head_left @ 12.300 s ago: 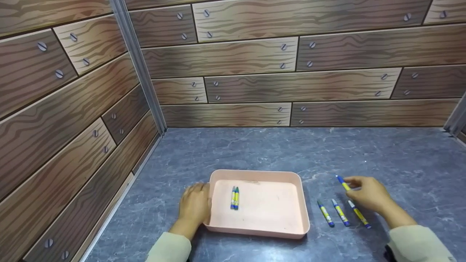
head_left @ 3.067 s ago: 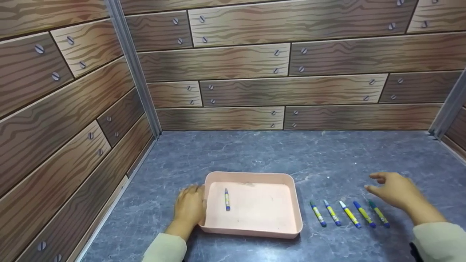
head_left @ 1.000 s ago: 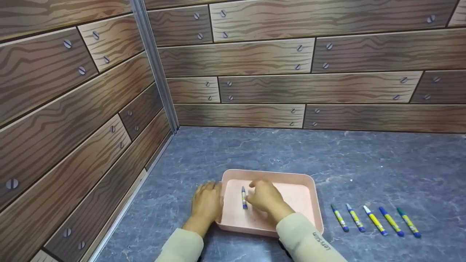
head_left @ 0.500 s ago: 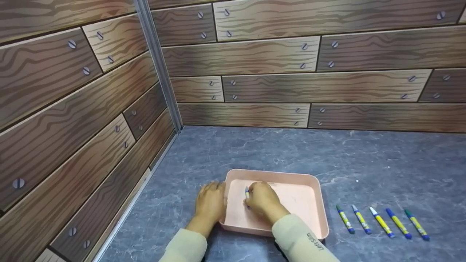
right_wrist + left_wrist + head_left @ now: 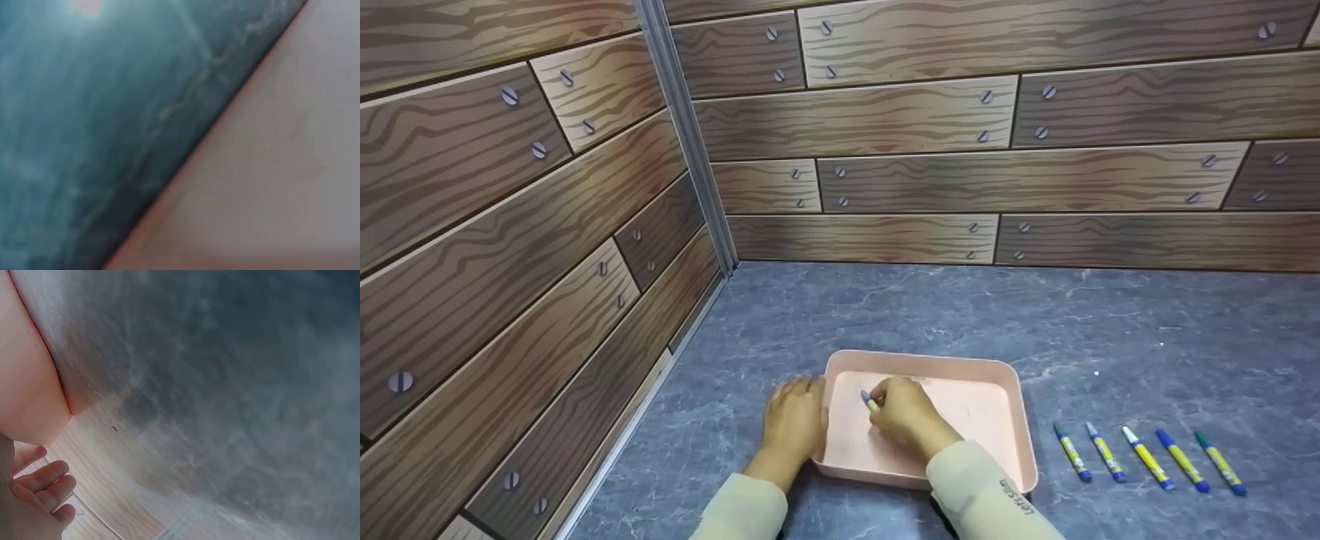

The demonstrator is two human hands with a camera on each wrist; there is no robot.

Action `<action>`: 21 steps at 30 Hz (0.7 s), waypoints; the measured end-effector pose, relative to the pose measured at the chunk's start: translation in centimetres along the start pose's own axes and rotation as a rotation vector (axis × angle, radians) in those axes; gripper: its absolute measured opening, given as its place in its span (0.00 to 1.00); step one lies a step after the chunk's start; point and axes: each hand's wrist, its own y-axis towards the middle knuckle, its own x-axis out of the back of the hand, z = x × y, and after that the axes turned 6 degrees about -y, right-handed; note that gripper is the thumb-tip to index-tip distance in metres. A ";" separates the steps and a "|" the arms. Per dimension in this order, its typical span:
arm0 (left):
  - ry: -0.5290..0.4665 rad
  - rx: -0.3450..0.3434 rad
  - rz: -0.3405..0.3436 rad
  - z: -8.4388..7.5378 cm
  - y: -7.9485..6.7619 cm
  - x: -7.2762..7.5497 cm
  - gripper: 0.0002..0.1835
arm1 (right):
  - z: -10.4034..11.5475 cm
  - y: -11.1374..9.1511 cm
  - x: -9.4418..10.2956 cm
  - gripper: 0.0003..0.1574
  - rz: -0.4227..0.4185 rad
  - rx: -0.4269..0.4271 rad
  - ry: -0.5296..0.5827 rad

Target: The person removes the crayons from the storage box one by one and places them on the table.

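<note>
A shallow pink tray (image 5: 971,412) lies on the dark marbled table. Inside it my right hand (image 5: 911,412) pinches a crayon (image 5: 868,400) with a greyish tip and yellow wrapper; its lower part is hidden by the fingers. My left hand (image 5: 793,420) rests against the tray's left wall. The left wrist view shows the loosely bent fingers (image 5: 49,481) of that hand beside the tray wall (image 5: 28,377). In the right wrist view only the table and the tray (image 5: 281,169) appear, not the hand or the crayon.
Right of the tray, several crayons lie slanted in a row: dark green (image 5: 1072,451), pale grey-blue (image 5: 1105,451), white (image 5: 1147,457), blue (image 5: 1182,460) and green (image 5: 1219,462). Wood-patterned walls (image 5: 855,240) stand at the back and left.
Over the earlier frames, crayons moved from the tray to the row on the right. The right hand came back into the tray, took hold of the remaining crayon and tilted it. The left hand stayed.
</note>
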 end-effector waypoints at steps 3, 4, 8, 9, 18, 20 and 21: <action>0.005 -0.007 -0.009 0.0 0.0 -0.1 0.21 | -0.2 0.0 0.1 0.15 0.007 0.005 0.028; 0.007 -0.008 -0.011 0.0 0.0 -0.1 0.21 | -0.2 -0.1 0.1 0.15 0.009 0.009 0.037; 0.010 -0.010 -0.015 0.0 0.0 -0.1 0.21 | -0.5 -0.2 0.5 0.18 0.005 0.018 0.057; 0.009 -0.008 -0.013 0.0 0.0 -0.1 0.21 | -0.6 -0.2 0.7 0.18 -0.001 0.022 0.056; 0.004 -0.022 -0.009 0.1 -0.1 -0.1 0.22 | -1.1 -0.4 3.9 0.21 -0.050 -0.058 0.166; 0.003 -0.028 -0.008 0.1 -0.1 -0.1 0.22 | -1.4 -0.4 4.9 0.23 -0.069 -0.068 0.193; 0.003 -0.033 -0.009 0.1 -0.1 0.0 0.22 | -1.6 -0.5 5.4 0.23 -0.073 -0.071 0.199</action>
